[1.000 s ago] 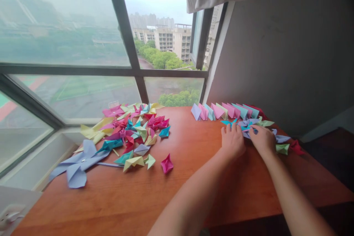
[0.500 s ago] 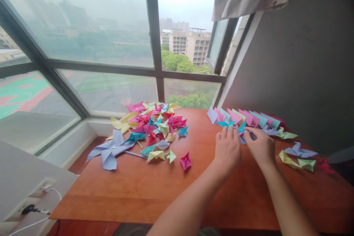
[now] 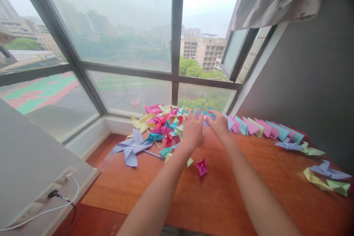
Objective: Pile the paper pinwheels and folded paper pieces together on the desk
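Though fingers (image 3: 194,117) partly mask the blue paper (image 3: 207,112) | left hand (image 3: 193,129), right hand (image 3: 219,123) | grip nearly closed on it

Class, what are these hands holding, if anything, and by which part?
Blue folded paper, apparently held near its opposite sides by the left hand and right hand; the exact grip is hidden.
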Demonstrator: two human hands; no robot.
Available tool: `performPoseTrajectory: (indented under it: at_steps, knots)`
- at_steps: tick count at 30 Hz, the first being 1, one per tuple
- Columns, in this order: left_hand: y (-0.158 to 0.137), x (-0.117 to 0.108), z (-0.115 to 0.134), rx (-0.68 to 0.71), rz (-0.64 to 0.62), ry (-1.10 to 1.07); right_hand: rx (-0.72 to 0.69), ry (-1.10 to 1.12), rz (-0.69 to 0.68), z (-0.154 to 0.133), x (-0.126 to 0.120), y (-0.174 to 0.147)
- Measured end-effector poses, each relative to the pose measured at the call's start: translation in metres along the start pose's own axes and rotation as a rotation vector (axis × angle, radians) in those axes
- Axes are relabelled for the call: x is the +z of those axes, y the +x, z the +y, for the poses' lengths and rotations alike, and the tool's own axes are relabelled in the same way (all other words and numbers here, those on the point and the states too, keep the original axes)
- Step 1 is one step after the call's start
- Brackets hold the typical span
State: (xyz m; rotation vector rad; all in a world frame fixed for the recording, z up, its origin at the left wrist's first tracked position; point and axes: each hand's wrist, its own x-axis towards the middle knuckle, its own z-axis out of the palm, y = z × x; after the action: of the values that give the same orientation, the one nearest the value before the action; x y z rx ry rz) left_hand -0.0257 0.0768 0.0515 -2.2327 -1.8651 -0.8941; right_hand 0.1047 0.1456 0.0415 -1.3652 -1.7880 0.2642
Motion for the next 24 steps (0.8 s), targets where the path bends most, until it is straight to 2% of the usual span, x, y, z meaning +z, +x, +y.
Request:
performPoseTrajectory:
  at_steps: [2,5,11,18,21,24]
  knots:
    - [-0.004,-0.002,-0.013,-0.022,-0.021,-0.009,0.028,-0.004,-0.116,0.001,0.012,-0.002]
    - [-0.023,-0.003,-0.017,0.008,-0.042,-0.036,0.041,0.005,-0.180,0.013,0.015,-0.016]
    - [-0.063,0.000,0.008,0.116,-0.110,-0.146,0.125,0.033,-0.148,0.046,-0.013,-0.043]
    - [-0.095,-0.003,0.029,0.232,-0.191,-0.336,0.229,0.046,-0.050,0.098,-0.064,-0.085]
    - [-0.113,-0.006,0.033,0.276,-0.237,-0.367,0.290,-0.055,0.009,0.132,-0.099,-0.115]
    - [-0.128,-0.006,0.040,0.309,-0.277,-0.399,0.313,-0.164,0.097,0.167,-0.144,-0.145]
